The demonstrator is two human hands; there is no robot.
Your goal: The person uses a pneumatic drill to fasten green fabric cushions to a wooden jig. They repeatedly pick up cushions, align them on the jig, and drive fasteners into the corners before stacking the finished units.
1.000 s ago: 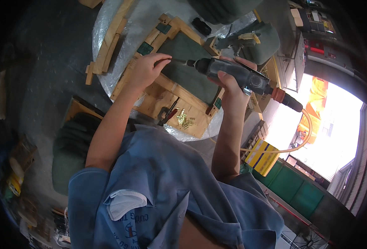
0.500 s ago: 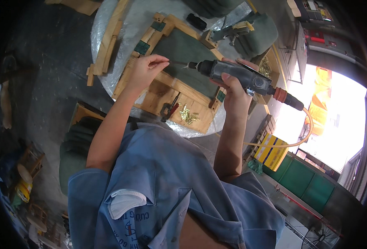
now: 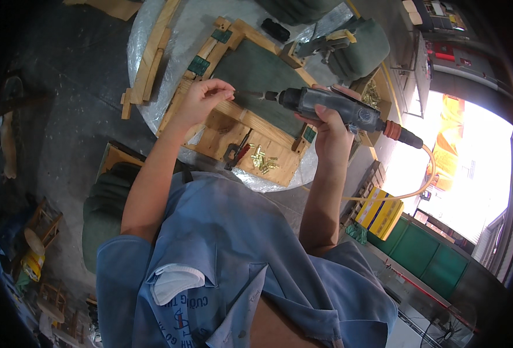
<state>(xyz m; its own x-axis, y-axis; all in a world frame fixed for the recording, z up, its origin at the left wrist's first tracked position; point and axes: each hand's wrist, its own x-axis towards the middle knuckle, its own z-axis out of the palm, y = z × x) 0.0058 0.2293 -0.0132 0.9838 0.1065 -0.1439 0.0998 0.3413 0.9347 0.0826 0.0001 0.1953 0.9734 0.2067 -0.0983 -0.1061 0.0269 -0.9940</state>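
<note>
My right hand (image 3: 333, 136) grips a dark air-powered drill (image 3: 349, 110), pointed left with a long thin bit (image 3: 252, 94) in its chuck. At the bit's tip, the thumb and fingers of my left hand (image 3: 199, 105) are pinched together; what they hold is too small to make out. Both hands are above a wooden frame (image 3: 277, 136) with a dark green panel (image 3: 259, 72) set in it. Small brass-coloured metal pieces (image 3: 262, 161) lie in a heap on its near board, beside a black and red hand tool (image 3: 236, 153).
Plastic film wraps the round table (image 3: 143, 40) under the frame. Wooden strips (image 3: 152, 58) lie at its left. A clamp (image 3: 326, 46) and green cushions (image 3: 368, 49) are at the far side. The orange air hose (image 3: 433, 174) loops down on the right, near a yellow box (image 3: 378, 213).
The drill and my right hand have shifted slightly right. My left hand has moved a little left and down, still pinched at the bit's tip.
</note>
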